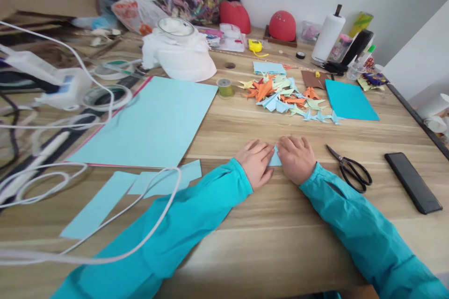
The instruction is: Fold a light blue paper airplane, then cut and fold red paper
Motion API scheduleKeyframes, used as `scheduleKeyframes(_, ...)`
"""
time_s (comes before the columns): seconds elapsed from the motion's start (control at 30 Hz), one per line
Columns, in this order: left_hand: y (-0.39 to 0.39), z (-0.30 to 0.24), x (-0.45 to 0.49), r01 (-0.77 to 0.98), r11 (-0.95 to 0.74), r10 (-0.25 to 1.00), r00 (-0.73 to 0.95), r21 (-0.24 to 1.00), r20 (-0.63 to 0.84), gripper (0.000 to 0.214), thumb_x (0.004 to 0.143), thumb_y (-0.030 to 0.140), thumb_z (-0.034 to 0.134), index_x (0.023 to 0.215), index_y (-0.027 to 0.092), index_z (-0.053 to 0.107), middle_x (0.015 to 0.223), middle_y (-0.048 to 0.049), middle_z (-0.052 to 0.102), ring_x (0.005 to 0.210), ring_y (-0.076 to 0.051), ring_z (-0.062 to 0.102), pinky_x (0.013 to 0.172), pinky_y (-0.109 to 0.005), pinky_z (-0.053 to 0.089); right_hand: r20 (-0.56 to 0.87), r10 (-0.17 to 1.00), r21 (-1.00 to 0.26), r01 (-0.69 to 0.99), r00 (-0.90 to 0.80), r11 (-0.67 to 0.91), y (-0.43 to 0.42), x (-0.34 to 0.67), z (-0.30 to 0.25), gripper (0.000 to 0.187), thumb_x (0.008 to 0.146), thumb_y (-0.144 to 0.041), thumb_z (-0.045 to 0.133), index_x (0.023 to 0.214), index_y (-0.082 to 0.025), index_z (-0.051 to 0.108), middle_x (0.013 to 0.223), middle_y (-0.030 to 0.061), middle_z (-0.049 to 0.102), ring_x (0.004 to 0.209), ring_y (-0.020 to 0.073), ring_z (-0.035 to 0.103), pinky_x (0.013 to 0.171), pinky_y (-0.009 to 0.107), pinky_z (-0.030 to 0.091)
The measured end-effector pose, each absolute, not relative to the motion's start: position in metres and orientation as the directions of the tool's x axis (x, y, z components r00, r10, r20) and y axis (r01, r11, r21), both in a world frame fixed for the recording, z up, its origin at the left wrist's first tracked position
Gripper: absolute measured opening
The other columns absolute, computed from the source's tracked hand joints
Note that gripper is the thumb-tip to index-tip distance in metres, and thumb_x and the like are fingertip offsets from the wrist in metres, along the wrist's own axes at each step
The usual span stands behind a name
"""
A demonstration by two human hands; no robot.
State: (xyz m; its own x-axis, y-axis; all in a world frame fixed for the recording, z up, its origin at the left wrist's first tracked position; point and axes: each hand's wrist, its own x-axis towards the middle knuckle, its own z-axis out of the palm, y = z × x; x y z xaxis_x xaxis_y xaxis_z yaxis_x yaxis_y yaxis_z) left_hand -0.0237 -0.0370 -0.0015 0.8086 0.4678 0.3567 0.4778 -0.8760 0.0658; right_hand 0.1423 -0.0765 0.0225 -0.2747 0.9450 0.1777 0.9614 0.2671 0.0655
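Observation:
A small light blue folded paper (275, 159) lies on the table between my hands, partly covered by their fingers. From the left, my left hand (255, 162) holds its edge against the tabletop, fingers together and thumb lower down. My right hand (296, 159) has its bent fingers pressed on the paper's other side. Black-handled scissors (351, 168) rest right of my right hand, blades slightly apart. Beyond my hands is a pile of folded paper shapes (280, 93) in orange, pale green, yellow and light blue.
At left lie a large light blue sheet (150, 121), paper strips (100, 205) and a white cable (175, 187) looping over my left sleeve. A thread spool (225, 88) stands behind. Rightward are a bright blue paper stack (351, 99) and a black phone (413, 182).

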Motion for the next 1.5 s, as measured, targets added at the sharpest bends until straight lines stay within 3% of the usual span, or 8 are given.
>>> scheduleKeyframes(0.4,-0.054,-0.004,-0.048,0.521,-0.847,0.52,0.771,0.104,0.368,0.042,0.08,0.032,0.042,0.113,0.012,0.058,0.125,-0.0105,0.056,0.119,-0.028,0.044,0.101,-0.051,0.029,0.181,0.946,0.047,0.963,-0.269,0.265,-0.078,0.143,0.021,0.035,0.093,-0.031,0.031,0.117,-0.018,0.052,0.124,0.0105,0.053,0.113,0.025,0.043,0.096,0.047,0.026)
scheduleKeyframes(0.63,-0.052,0.003,-0.046,0.507,-0.856,0.479,0.701,0.103,0.528,0.024,0.078,0.021,0.046,0.09,0.016,0.066,0.109,-0.0089,0.064,0.108,-0.024,0.051,0.097,-0.044,0.036,0.188,0.943,0.019,0.961,-0.273,0.274,-0.077,0.143,0.019,0.034,0.091,-0.027,0.034,0.118,-0.017,0.053,0.123,0.0111,0.052,0.112,0.0254,0.042,0.094,0.044,0.028)
scheduleKeyframes(0.83,-0.043,0.011,-0.018,0.511,-0.858,0.484,0.772,0.05,0.412,0.04,0.081,0.031,0.046,0.108,0.006,0.06,0.108,-0.0156,0.062,0.105,-0.028,0.049,0.094,-0.044,0.039,0.187,0.947,-0.002,0.964,-0.261,0.266,-0.077,0.141,0.019,0.033,0.09,-0.023,0.035,0.116,-0.016,0.055,0.118,0.0127,0.054,0.112,0.0249,0.041,0.093,0.041,0.03)
scheduleKeyframes(1.0,-0.044,0.012,-0.013,0.515,-0.857,0.487,0.803,0.014,0.344,0.042,0.082,0.035,0.044,0.111,0.008,0.059,0.108,-0.0155,0.061,0.107,-0.029,0.048,0.096,-0.047,0.035,0.18,0.949,-0.017,0.964,-0.26,0.267,-0.077,0.14,0.02,0.034,0.089,-0.023,0.037,0.116,-0.015,0.055,0.119,0.0127,0.054,0.112,0.0254,0.041,0.093,0.04,0.03)
scheduleKeyframes(1.5,-0.051,0.0,-0.031,0.493,-0.869,0.46,0.786,0.029,0.412,0.038,0.078,0.029,0.046,0.109,0.012,0.061,0.112,-0.0122,0.063,0.105,-0.027,0.052,0.099,-0.051,0.032,0.198,0.95,0.016,0.969,-0.243,0.245,-0.08,0.136,0.021,0.035,0.088,-0.021,0.035,0.117,-0.016,0.054,0.12,0.0134,0.054,0.111,0.0277,0.042,0.097,0.051,0.024)
